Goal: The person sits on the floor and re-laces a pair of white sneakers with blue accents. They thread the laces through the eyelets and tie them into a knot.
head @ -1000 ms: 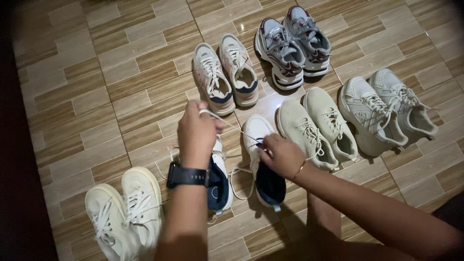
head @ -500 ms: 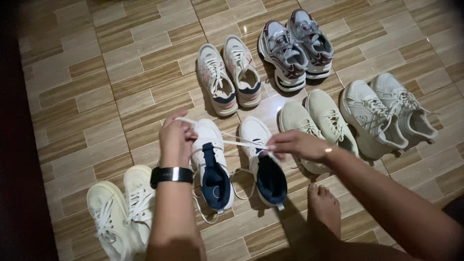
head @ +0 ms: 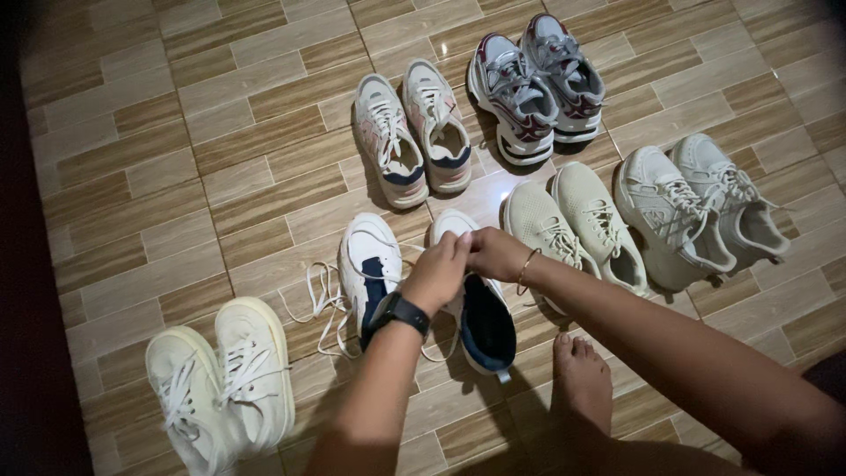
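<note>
A pair of white sneakers with dark blue lining sits on the tiled floor before me. The left one (head: 368, 264) lies with its white lace (head: 319, 300) loose on the floor. Both hands meet over the right one (head: 486, 322). My left hand (head: 436, 271), with a black watch on its wrist, and my right hand (head: 496, 253), with a thin gold bangle, are closed on that shoe's lace near its front eyelets. The lace itself is mostly hidden by my fingers.
Other pairs stand around: cream sneakers (head: 220, 375) at lower left, white-pink ones (head: 410, 137) and grey-maroon ones (head: 536, 81) at the back, beige knit ones (head: 577, 231) and off-white ones (head: 701, 207) to the right. My bare foot (head: 582, 381) rests near the blue-lined shoe.
My hands were apart with a lace stretched between them. My left hand has come right across the left shoe, and both hands now meet over the right shoe.
</note>
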